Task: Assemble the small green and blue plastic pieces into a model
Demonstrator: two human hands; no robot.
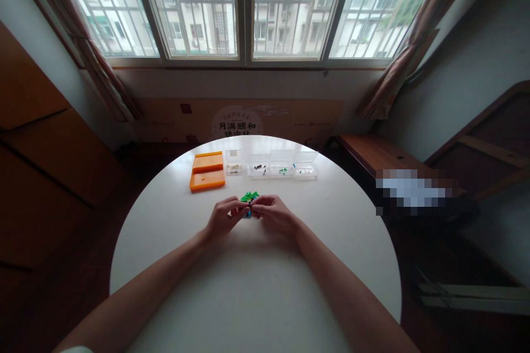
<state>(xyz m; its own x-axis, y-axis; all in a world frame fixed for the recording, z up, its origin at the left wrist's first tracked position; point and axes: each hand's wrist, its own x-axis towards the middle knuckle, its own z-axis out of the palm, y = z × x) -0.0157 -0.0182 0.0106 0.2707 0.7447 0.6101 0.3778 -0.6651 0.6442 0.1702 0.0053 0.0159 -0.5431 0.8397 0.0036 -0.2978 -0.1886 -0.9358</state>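
A small building-brick model (250, 197), bright green on top and blue lower down, is between my hands over the middle of the round white table (232, 292). My left hand (221, 216) is closed in a pinch on its left side. From the right, my right hand (276, 211) pinches at the same model, fingertips close to those of the left. Fingers cover much of the middle of the model, so any tiny piece between them cannot be made out.
Beyond my hands lie an orange tray (213, 179) and clear plastic boxes with raised lids. One clear box (234, 170) holds pale pieces, another (257, 172) dark ones, a third (282, 172) green ones. A wooden bench (372, 151) stands to the right, below the window.
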